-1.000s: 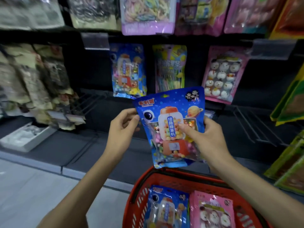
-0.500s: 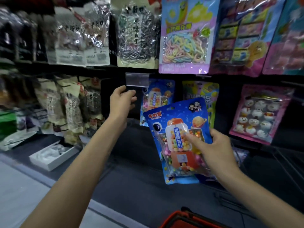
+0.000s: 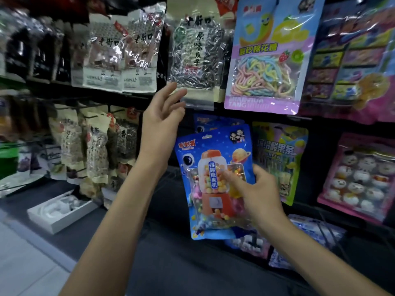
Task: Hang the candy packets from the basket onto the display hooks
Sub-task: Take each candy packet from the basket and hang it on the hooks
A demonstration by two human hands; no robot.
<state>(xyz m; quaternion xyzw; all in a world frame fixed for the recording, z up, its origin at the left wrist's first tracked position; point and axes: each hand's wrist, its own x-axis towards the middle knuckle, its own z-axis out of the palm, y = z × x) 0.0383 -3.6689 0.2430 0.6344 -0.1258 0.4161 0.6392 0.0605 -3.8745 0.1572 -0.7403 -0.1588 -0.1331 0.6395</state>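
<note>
My right hand (image 3: 255, 190): it holds the blue packet (image 3: 213, 180) by its right edge, thumb on the front, fingers behind.
Blue packet: it is upright in front of the rack, tipped a little. It has an orange candy machine drawn on it. The small hang hole at its top is not on any hook.
My left hand (image 3: 163, 120): it is open and holds nothing. The fingers are spread and point up.
Clear tag (image 3: 198, 103): it sits just past my left fingertips, up and to the right of that hand. I cannot tell if my fingers touch it.
Same blue packets (image 3: 210, 122): they hang right behind the one I hold, just under the clear tag.
Seed bag (image 3: 197, 54): it hangs above my left hand.
Rainbow candy bag (image 3: 267, 60): it hangs above my right hand.
Green bag (image 3: 280, 161): it hangs just behind my right hand, to the right of the blue packet.
Pink bag (image 3: 361, 180): it hangs far to the right of my right hand.
White box (image 3: 59, 210): it lies low on the dark shelf, left of my left arm.
</note>
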